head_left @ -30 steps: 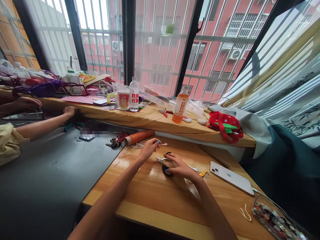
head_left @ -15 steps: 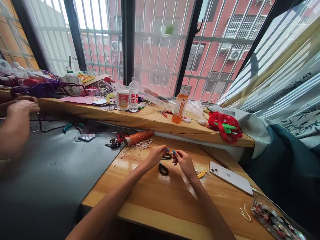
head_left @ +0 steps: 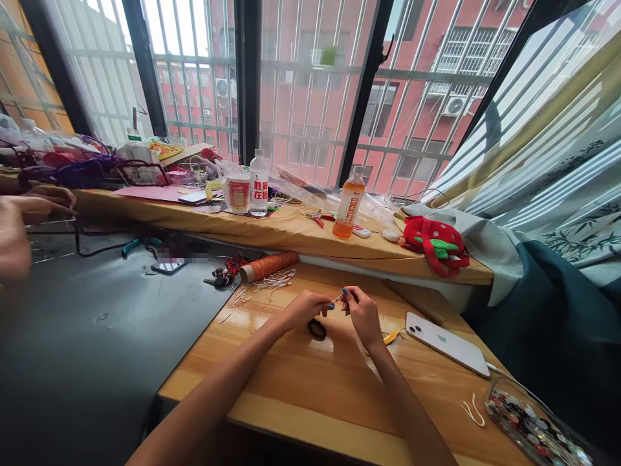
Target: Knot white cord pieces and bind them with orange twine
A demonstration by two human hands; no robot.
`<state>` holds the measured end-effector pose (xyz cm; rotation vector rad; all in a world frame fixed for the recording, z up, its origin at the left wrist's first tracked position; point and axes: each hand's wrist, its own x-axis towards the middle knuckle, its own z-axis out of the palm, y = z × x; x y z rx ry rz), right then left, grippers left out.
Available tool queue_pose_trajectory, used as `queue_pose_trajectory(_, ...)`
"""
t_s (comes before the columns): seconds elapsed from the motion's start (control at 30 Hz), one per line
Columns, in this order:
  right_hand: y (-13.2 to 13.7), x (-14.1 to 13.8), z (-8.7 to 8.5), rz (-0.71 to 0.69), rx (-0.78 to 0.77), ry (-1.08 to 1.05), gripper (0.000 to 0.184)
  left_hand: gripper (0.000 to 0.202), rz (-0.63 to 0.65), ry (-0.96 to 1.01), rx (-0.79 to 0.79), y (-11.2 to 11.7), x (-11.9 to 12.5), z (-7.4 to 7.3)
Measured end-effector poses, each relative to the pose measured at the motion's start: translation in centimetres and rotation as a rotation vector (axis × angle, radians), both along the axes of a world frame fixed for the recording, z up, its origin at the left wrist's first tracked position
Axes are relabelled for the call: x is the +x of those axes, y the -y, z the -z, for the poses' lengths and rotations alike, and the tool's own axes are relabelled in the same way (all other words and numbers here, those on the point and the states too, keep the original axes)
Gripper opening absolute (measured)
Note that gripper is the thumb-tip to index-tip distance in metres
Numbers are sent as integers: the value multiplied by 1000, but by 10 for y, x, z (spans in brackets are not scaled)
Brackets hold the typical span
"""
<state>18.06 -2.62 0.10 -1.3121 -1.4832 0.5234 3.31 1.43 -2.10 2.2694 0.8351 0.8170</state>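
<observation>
Now that your right hand (head_left: 363,320) has left the scissors (head_left: 317,330) and joined your left hand (head_left: 305,310), both seem given over to the pale cord (head_left: 337,298), so the work looks to be by fingertip alone. Each hand's thumb and fingers appear to be pinching it, close together, over the wooden table (head_left: 291,382), beyond and right of the scissors' visible black loop. The cord's short exposed length slants from your left fingertips up and away toward your right ones; fingers hide its ends, so you cannot tell where they point.
</observation>
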Motion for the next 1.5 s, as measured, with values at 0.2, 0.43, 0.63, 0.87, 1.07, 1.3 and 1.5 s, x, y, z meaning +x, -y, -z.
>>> queue_pose_trajectory(0.2,-5,6,3,16,-38,-166,30,23,-123,-207,265,-16,-20,-10)
queue_pose_trajectory(0.43,-14,16,5,8,-180,-551,30,29,-604,-561,461,-39,-63,9)
queue_pose_trajectory(0.63,-12,16,5,-6,-283,-754,24,24,-548,-476,440,-40,-59,7)
queue_pose_trajectory(0.87,-8,15,1,-53,-390,-962,22,20,-527,233,55,-37,-51,-22)
queue_pose_trajectory(1.07,-2,-2,4,-179,-621,-978,28,25,-403,264,-134,-32,-45,-23)
queue_pose_trajectory(1.3,-4,-4,13,-116,-627,-1084,21,34,-382,-133,29,-33,-52,-18)
queue_pose_trajectory(1.5,-7,-5,18,-91,-489,-944,7,25,-638,-520,212,-39,-70,-1)
